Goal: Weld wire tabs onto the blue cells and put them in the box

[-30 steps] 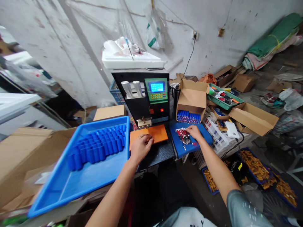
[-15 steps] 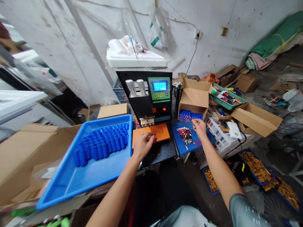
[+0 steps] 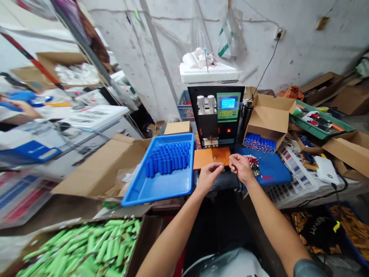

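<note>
My left hand [image 3: 211,176] is closed in a pinch at the front edge of the orange plate [image 3: 201,159], its fingertips holding something too small to name. Just beside it, my right hand [image 3: 241,167] pinches a thin dark wire, which shows between the two hands. Behind the plate stands a black machine [image 3: 198,129] with a lit screen [image 3: 228,103] and metal tips over the plate. Red and black wire leads [image 3: 253,163] lie in a pile on a blue mat [image 3: 275,169], partly hidden by my right hand.
To the left, a blue tray [image 3: 161,190] holds rows of blue cylindrical cells [image 3: 170,159]. A cardboard box [image 3: 269,111] with more blue cells stands right of the machine. Green wrapped cells [image 3: 100,246] fill a box at lower left. Another person's arm [image 3: 24,109] shows at far left.
My right hand has come left from above the wire leads to meet my left hand at the plate's front edge. My left hand has drawn back off the plate. The view has turned left.
</note>
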Tool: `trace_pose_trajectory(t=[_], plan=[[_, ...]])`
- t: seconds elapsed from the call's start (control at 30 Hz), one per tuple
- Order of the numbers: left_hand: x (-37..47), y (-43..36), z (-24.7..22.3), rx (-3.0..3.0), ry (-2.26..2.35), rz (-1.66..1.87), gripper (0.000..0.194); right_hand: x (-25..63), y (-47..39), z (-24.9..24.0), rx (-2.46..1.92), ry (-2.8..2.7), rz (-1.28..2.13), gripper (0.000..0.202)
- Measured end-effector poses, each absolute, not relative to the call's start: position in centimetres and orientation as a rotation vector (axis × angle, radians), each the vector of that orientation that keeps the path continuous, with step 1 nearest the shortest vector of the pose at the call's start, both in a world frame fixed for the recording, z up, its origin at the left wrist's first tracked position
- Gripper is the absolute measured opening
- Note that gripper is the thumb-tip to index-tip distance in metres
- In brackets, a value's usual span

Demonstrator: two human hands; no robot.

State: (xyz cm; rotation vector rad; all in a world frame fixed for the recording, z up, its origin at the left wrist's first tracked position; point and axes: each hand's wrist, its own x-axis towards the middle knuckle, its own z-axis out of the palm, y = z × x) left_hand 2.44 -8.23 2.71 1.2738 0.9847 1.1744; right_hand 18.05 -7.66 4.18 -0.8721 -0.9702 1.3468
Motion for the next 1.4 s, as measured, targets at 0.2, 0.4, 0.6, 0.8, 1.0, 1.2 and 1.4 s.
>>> trace_pose_trajectory(t=[0.2,0.4,0.6,0.8,1.0,1.2,1.4], plan=[[0.9,-9.0,1.6,1.202,0.995,1.246,0.032,15.7,-7.9,3.2,-0.877,-0.979,1.456,0.032],[-1.3,-9.6,1.7,1.398,1.022,1.213,0.026,14.1,-8.1,1.7,-0.951,-1.23,1.399,0.027],[-2.5,-10.6,2.3,1.53,1.127,1.15,0.027,13.2,-8.0,2.0,-1.0,-1.38,1.402,0.031],[-8.1,-8.8,2.0,1.705,1.649,1.177,0.022,12.7,-7.4,1.6,-1.034,-1.365,1.335,0.038],[-15.6,-4.2,1.2,1.873,2.347,0.635,0.031,13.1,-6.2,1.1,-1.062,-1.221,1.204,0.043],[-16.5,-2.6,0.6,2.058,2.274,0.492,0.042,13.5,-5.8,0.2,-1.058,-1.196,1.213,0.044],[-16.3,-4.4,-0.1,2.046,2.295,0.551,0.02,13.7,-5.9,-0.3,-1.055,-1.182,1.217,0.043]])
